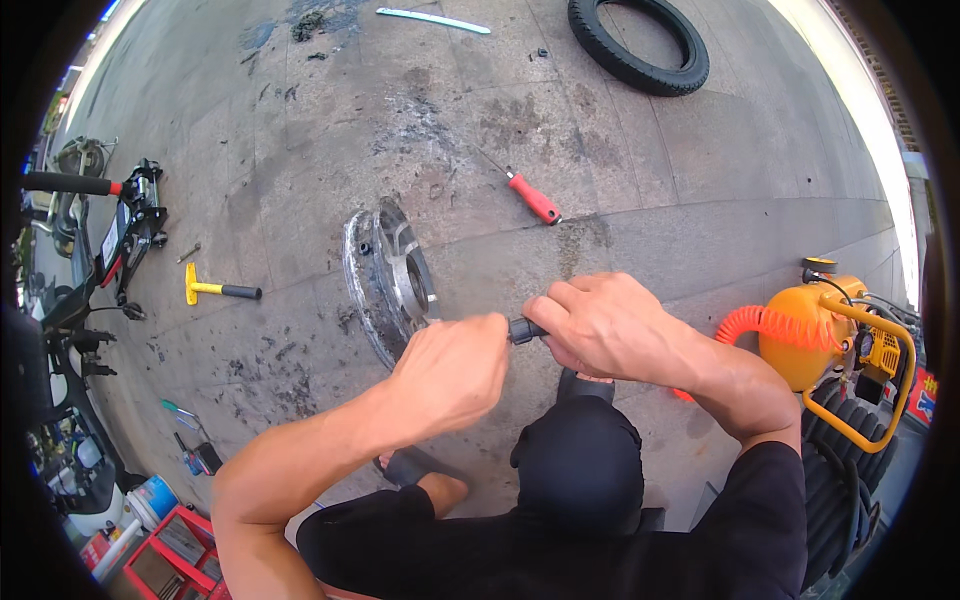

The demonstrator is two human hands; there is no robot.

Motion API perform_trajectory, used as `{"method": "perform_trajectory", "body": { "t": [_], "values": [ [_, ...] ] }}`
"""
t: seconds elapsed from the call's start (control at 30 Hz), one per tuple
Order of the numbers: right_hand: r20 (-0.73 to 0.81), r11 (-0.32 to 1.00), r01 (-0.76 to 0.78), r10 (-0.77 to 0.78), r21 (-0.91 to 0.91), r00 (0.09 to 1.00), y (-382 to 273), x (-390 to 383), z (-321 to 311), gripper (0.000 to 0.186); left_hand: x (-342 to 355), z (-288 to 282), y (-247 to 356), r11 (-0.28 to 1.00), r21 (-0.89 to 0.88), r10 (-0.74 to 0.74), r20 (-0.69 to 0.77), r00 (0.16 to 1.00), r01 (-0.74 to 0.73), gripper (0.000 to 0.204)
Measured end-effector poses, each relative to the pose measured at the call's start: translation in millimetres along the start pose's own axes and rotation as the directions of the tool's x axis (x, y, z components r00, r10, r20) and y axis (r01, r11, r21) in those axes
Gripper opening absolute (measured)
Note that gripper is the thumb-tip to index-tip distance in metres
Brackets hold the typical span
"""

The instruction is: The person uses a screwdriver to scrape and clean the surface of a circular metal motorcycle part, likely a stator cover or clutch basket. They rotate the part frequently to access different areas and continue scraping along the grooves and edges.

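In front of my body both fists meet at a short black cylindrical piece [524, 330]. My right hand [600, 325] wraps its fingers round one end. My left hand [452, 368] is closed at the other end, its fingers turned away from view, and what lies inside the fist is hidden. Just beyond the left hand, a dirty grey metal wheel rim [358, 275] stands on edge on the ground. Farther out lies a screwdriver [533, 197] with a red handle, touched by neither hand.
A yellow-headed hammer [225, 290] lies left, near a black floor jack [120, 225]. A black tire [655, 70] and a pale flat strip [433, 20] lie far off. An orange air compressor [790, 350] with a coiled hose [765, 322] stands right; red trays [175, 550] sit lower left.
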State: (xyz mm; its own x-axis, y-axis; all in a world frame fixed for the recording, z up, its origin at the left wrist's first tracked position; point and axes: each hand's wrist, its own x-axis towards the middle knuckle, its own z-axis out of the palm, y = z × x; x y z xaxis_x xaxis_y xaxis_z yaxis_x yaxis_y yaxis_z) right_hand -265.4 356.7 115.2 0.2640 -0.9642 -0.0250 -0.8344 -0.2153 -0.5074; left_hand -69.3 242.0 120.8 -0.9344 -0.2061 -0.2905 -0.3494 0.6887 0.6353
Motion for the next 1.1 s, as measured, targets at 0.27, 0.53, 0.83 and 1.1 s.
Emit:
{"method": "perform_trajectory", "body": {
  "t": [0.27, 0.53, 0.83, 1.1],
  "values": [
    [0.209, 0.911, -0.399, 0.412, -0.102, 0.887, 64, 2, -43, 0.021, -149, -13, -76, 0.858, 0.041, -0.512, -0.01, 0.859, 0.512, 0.019],
    [0.033, 0.836, -0.049, 0.037, 0.546, 0.999, 33, 14, 15, 0.037, -113, -7, -32, 0.417, -0.798, -0.538, 0.169, 0.826, 0.435, 0.025],
    [-0.129, 0.747, -0.033, 0.158, 0.664, 0.979, -9, 52, 44, 0.036, -51, -7, -37, 0.061, -0.951, -0.549, -0.286, 0.785, -0.303, 0.032],
    [-0.154, 0.729, -0.043, 0.202, 0.683, 0.967, -11, 43, 50, 0.036, -35, 13, -34, 0.112, -0.94, -0.602, -0.323, 0.73, -0.323, 0.027]
  ]
}}
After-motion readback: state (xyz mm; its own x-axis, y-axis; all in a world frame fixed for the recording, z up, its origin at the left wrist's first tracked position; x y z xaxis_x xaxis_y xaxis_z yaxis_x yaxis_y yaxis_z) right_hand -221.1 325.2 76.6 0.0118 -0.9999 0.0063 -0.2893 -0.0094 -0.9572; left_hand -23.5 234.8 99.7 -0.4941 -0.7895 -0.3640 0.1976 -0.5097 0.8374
